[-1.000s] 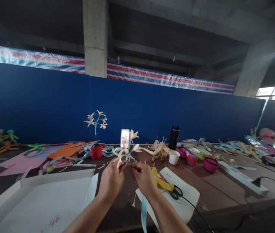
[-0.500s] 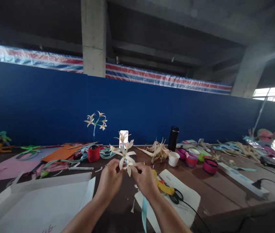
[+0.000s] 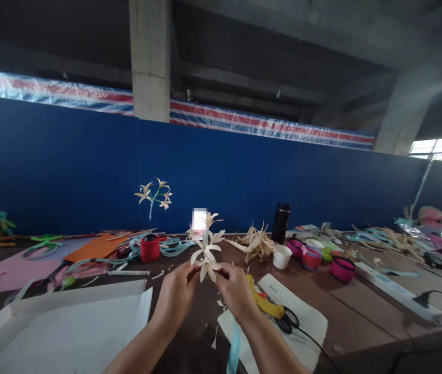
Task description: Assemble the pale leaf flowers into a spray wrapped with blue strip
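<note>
Between my hands is an artificial flower spray (image 3: 207,254) with several cream, pointed-petal blooms, made of what looks like dried husk. My left hand (image 3: 178,292) pinches it from the left side, fingers closed. From the other side, the closed fingers of my right hand (image 3: 235,292) grip it too. The stem is hidden behind blooms and fingers. A light blue ribbon (image 3: 234,348) hangs beside my right wrist. Yellow-handled tool (image 3: 267,302) and black scissors (image 3: 289,321) lie on a white paper sheet (image 3: 309,322) to the right of my right hand.
A finished-looking flower spray (image 3: 153,196) stands above a red roll (image 3: 150,248). A white open box (image 3: 61,332) occupies the left front. Dried husks (image 3: 257,243), a white cup (image 3: 282,256), a black bottle (image 3: 281,223) and a power strip (image 3: 398,293) are on the brown table.
The flower spray has turned in my fingers, so its blooms face differently and one points lower toward me. Both hands keep nearly the same place.
</note>
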Demonstrator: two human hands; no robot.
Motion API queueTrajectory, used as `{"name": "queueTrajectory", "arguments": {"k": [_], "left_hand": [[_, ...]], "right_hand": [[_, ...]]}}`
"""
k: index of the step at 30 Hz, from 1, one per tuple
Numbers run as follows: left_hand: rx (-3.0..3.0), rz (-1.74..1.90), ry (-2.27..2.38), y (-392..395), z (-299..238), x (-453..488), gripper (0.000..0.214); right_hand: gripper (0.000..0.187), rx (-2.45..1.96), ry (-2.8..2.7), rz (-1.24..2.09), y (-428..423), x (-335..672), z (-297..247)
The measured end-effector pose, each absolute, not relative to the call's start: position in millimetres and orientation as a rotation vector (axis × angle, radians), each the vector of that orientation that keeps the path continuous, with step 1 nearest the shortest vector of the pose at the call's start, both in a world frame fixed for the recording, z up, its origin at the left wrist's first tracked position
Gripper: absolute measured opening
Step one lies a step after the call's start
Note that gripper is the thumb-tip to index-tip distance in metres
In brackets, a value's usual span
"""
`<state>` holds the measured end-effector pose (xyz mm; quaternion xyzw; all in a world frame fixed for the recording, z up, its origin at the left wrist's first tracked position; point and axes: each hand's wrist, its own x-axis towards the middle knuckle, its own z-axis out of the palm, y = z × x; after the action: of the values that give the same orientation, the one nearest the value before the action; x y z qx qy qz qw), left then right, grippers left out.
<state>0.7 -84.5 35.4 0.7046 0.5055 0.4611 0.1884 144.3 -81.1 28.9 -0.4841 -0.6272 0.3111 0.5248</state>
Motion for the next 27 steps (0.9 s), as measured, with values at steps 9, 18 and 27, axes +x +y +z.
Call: {"name": "queueTrajectory", "arguments": {"k": [9,18,27], "left_hand": [[2.047,1.28,1.545,-81.7,30.3,2.9,0.024],[1.959,1.272,1.578,-76.3,27.3,-2.1,0.027],[1.881,1.287,1.455,-71.9,32.9,-5.4,0.033]], "right_hand": [[0.021,-1.179,-1.467,0.778,-79.0,143.5,28.8],[0.018,-1.194,-1.594,0.55,-77.0,145.0,21.8],[0.015,-1.2,-1.62,0.442,-80.2,144.0,27.6]]}}
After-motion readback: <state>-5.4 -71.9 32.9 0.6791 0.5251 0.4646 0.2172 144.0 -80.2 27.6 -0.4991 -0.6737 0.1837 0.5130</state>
